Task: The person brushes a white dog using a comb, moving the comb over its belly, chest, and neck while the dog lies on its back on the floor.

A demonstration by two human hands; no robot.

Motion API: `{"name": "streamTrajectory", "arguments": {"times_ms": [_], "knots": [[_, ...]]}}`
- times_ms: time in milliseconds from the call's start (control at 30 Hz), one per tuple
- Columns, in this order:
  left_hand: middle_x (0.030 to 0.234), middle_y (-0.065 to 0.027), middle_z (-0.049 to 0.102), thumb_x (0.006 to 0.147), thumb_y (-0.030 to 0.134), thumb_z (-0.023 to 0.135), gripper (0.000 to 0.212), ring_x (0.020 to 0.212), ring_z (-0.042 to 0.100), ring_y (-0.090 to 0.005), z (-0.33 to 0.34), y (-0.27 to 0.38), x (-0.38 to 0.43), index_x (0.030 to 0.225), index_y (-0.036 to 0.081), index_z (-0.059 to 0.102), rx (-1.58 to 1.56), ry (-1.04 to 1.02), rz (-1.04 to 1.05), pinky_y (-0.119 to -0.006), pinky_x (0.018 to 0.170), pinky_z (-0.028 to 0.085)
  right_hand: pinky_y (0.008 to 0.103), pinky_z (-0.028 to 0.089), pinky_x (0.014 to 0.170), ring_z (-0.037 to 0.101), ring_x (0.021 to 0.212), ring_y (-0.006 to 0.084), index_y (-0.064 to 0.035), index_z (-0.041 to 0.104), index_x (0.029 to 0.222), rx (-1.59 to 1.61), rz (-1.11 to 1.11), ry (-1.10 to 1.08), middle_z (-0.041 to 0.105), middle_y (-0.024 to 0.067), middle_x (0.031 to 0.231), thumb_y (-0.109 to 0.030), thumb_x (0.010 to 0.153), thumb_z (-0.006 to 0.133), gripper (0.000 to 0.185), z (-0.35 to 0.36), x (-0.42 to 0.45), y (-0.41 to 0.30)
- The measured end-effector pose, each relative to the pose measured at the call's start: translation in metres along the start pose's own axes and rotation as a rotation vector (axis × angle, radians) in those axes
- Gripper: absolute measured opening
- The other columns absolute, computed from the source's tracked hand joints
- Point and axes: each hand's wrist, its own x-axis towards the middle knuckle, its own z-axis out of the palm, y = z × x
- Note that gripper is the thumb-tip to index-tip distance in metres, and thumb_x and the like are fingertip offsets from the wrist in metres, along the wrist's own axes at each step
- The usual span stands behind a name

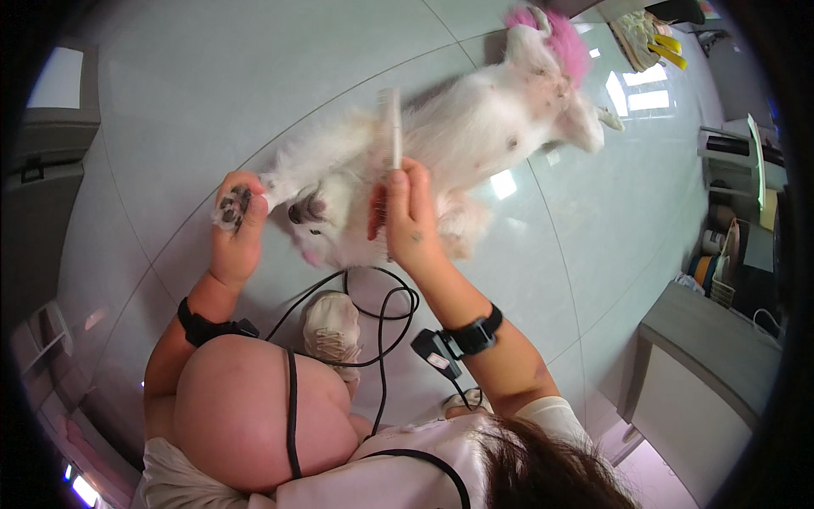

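A white dog (474,130) with pink-dyed fur at its rear end lies belly up on the tiled floor, its head towards me. My left hand (240,216) grips one front paw (233,209) at the left, its dark pads showing, and that foreleg is stretched out. My right hand (409,213) holds a metal-toothed grooming comb (395,127), which lies over the dog's chest and neck, beside the head. The comb is slightly blurred, and part of it is hidden by my fingers.
Black cables (383,324) loop on the floor between the dog and my shoe (332,326). A grey-topped cabinet (706,343) stands at the right, with shelves holding several items behind it. Shoes (636,41) lie at the top right. Dark furniture (44,210) is at the left.
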Motion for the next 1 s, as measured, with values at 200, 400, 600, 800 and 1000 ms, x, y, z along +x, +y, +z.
{"name": "streamTrajectory", "arguments": {"times_ms": [200,400,600,800,1000], "knots": [[0.103,0.0013,0.050,0.100,0.030,0.051,0.019,0.092,0.046,-0.0100,0.005,-0.007,0.007,0.104,0.011,0.053,-0.512,0.198,-0.356,-0.027,0.078,0.041,0.0420,0.046,0.067,0.056,0.066,0.0334,0.0007,0.043,0.116,-0.172,0.059,-0.156,0.055,0.0170,0.071,-0.021,0.102,0.038,0.027,0.027,0.003,0.022],[0.100,0.0017,0.051,0.099,0.034,0.050,0.021,0.082,0.045,-0.0101,-0.003,-0.016,0.009,0.104,0.014,0.052,-0.672,0.280,-0.489,-0.027,0.076,0.041,0.0354,0.047,0.061,0.059,0.066,0.0210,-0.0007,0.041,0.123,-0.465,-0.094,-0.695,0.057,0.0101,0.072,-0.020,0.102,0.041,0.029,0.006,-0.010,0.000],[0.105,0.0000,0.053,0.097,0.036,0.055,0.026,0.079,0.044,-0.0100,-0.003,-0.022,0.011,0.106,0.011,0.056,-0.729,0.270,-0.577,-0.027,0.074,0.041,0.0290,0.043,0.045,0.052,0.049,0.0146,-0.0007,0.042,0.118,-0.256,-0.073,-0.062,0.055,0.0063,0.070,-0.020,0.102,0.040,0.025,0.007,0.006,0.012],[0.100,0.0019,0.051,0.097,0.036,0.055,0.026,0.078,0.044,-0.0095,-0.001,-0.018,0.014,0.106,0.012,0.055,-0.774,0.219,-0.523,-0.026,0.073,0.041,0.0301,0.043,0.050,0.051,0.052,0.0146,-0.0019,0.049,0.106,-0.414,-0.008,-0.192,0.053,0.0048,0.064,-0.024,0.102,0.042,0.023,0.014,0.033,0.020],[0.100,0.0022,0.051,0.098,0.035,0.053,0.023,0.080,0.043,-0.0093,-0.006,-0.023,0.009,0.106,0.013,0.054,-0.818,0.243,-0.576,-0.027,0.074,0.040,0.0295,0.045,0.056,0.052,0.056,0.0134,-0.0015,0.051,0.098,-0.280,-0.010,-0.564,0.054,0.0047,0.067,-0.025,0.103,0.040,0.026,0.018,0.013,-0.001]]}}
